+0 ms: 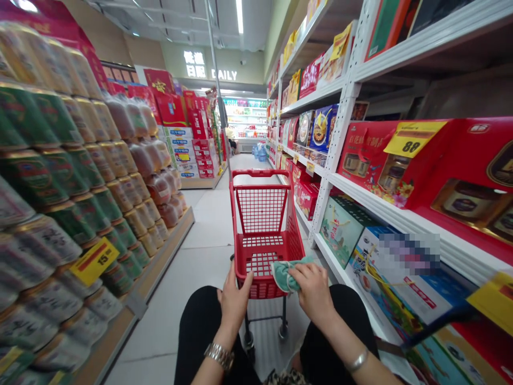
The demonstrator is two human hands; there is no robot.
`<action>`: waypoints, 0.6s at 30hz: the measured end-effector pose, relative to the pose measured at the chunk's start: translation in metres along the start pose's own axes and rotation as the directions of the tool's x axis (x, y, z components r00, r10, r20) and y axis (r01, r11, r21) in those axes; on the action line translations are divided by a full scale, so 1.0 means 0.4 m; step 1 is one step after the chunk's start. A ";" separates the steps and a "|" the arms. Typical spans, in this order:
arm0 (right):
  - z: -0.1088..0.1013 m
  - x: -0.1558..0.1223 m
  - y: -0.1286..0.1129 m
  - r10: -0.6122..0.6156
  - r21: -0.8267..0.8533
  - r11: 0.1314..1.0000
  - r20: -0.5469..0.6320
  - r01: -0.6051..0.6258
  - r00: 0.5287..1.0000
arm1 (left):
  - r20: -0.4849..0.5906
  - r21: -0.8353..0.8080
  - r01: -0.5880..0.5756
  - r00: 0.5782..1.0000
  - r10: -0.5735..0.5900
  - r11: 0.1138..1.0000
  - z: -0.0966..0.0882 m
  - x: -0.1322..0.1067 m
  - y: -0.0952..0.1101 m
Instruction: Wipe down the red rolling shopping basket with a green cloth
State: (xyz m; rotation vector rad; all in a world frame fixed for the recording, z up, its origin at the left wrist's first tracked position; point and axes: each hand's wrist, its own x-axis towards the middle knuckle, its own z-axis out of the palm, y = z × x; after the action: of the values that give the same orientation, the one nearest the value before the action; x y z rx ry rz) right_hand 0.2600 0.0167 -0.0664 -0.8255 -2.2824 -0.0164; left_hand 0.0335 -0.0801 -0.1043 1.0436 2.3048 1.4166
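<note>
A small red plastic shopping trolley (260, 214) with a mesh basket stands on castors right in front of me, between my knees. My left hand (234, 302) grips the near left edge of the basket, and a metal wristwatch shows on that wrist. My right hand (315, 291) presses a crumpled mint-green cloth (284, 275) against the basket's near right rim, with a thin metal bangle on the wrist. Black trousers cover my knees on both sides of the trolley.
Shrink-wrapped packs of canned goods (52, 176) fill the low shelf on the left. White metal shelving (340, 144) with red gift boxes and yellow price tags rises close on the right. A tiled supermarket aisle (208, 235) runs ahead past more stacked boxes.
</note>
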 end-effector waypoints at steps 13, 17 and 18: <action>-0.021 0.033 0.074 0.013 0.051 0.998 0.178 -0.022 0.984 | -0.030 -0.083 0.039 0.999 -0.041 0.996 -0.015 0.029 0.046; -0.044 0.071 0.081 0.027 0.085 0.995 0.221 -0.047 0.975 | -0.013 -0.135 0.036 0.999 -0.038 0.990 -0.025 0.055 0.065; -0.047 0.076 0.077 0.012 0.099 0.994 0.231 -0.035 0.973 | -0.019 -0.154 0.044 0.999 -0.048 0.987 -0.028 0.066 0.062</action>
State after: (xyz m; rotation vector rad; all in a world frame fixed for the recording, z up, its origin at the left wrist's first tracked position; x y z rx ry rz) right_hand 0.2721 0.0538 -0.0399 -0.8372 -2.4661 0.2165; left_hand 0.0195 -0.0628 -0.0736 0.9281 2.1793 1.5674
